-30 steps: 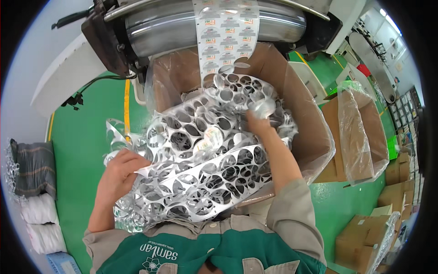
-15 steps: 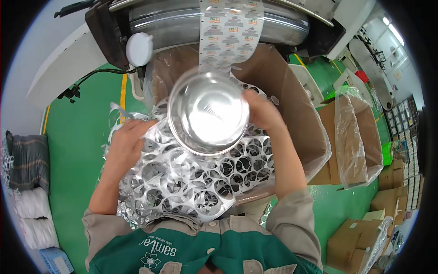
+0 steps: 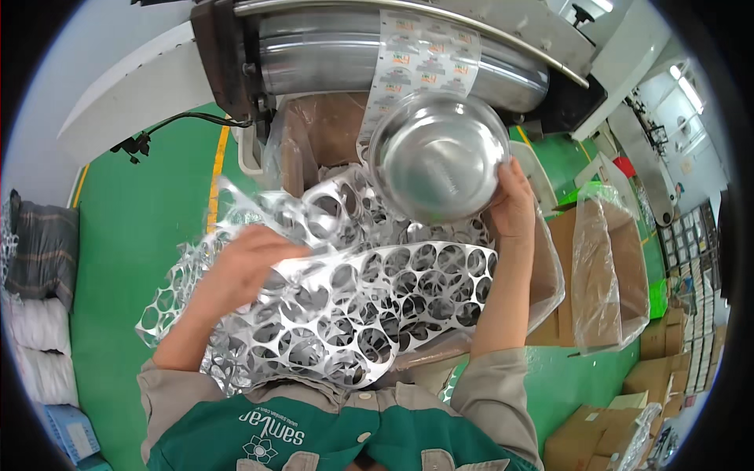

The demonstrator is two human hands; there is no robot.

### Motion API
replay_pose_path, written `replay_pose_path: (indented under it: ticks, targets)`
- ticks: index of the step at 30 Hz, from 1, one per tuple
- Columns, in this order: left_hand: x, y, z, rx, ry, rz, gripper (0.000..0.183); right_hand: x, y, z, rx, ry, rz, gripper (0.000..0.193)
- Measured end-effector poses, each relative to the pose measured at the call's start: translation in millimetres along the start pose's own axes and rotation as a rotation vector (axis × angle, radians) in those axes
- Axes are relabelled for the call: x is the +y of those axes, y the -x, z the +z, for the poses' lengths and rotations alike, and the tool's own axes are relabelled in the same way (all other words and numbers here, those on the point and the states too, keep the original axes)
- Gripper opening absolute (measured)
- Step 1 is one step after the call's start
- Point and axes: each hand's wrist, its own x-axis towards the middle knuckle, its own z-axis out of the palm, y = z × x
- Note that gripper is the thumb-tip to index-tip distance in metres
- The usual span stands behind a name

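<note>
My right hand (image 3: 514, 204) grips the rim of a shiny round metal bowl (image 3: 436, 161), fingers at its right side. The bowl hangs in front of a printed film strip (image 3: 428, 63) that comes down off metal rollers (image 3: 314, 63). A big tangled heap of silver foil web (image 3: 365, 255), punched full of round holes, spills over toward my body. On the left of the heap, my left hand (image 3: 251, 263) is closed on the foil web, its fingers slightly blurred. A brown carton (image 3: 322, 129) lined with clear plastic stands under the rollers, partly hidden by foil and bowl.
Another plastic-lined carton (image 3: 609, 267) stands to the right, with brown boxes (image 3: 581, 439) at the lower right. A dark cable (image 3: 188, 118) hangs from the machine at the left. Stacked white bundles (image 3: 43, 337) lie by the left wall.
The bowl has moved right and up in my right hand. My left hand sits lower and the foil near it has shifted. A white round object by the left roller end is no longer visible.
</note>
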Motion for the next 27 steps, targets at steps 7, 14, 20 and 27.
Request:
replay_pose_path:
  ticks: [7, 14, 20, 27]
  targets:
    - [-7.5, -0.2, 51.9, -0.273, 0.267, 0.088, 0.042, 182.7, 13.3, -66.9, 0.319, 1.302, 0.398, 0.065]
    - [-14.1, 22.0, 55.3, -0.077, 0.465, 0.079, 0.041, 65.3, 0.2, 4.2, -0.140, 1.440, 0.261, 0.048]
    - [-22.4, 39.4, 41.4, 0.333, 0.895, -0.267, 0.041, 2.2, 3.1, 39.8, -0.193, -0.406, 0.072, 0.047]
    - [-43.3, 37.4, 22.9, 0.549, 0.854, -0.385, 0.022, 154.8, 6.1, -45.5, -0.038, 1.418, 0.472, 0.074]
